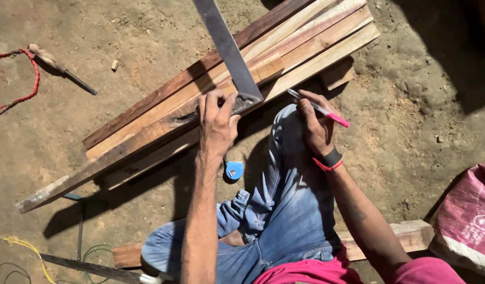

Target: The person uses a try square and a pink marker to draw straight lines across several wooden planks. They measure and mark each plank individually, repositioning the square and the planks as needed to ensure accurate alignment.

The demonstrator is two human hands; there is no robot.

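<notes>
Lying on the sandy ground at far left was a red cord (27,79) beside a dark-handled chisel (63,71). The left hand (217,123) pressed a flat grey metal square (229,52) down on the long reddish wooden planks (200,100). A small blue tape measure (234,170) lay below it. The right hand (316,129) gripped a pink-capped white marker (319,108), its tip near the planks' edge.

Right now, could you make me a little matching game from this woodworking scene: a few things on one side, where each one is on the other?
Things:
1. metal square
2. pen
3. blue tape measure
4. red cord

Places:
A. on the dirt, far left
B. in the right hand
C. on the ground beside the knee
D. across the planks, under the left hand

Pairs: 1-D, 2-B, 3-C, 4-A
</notes>
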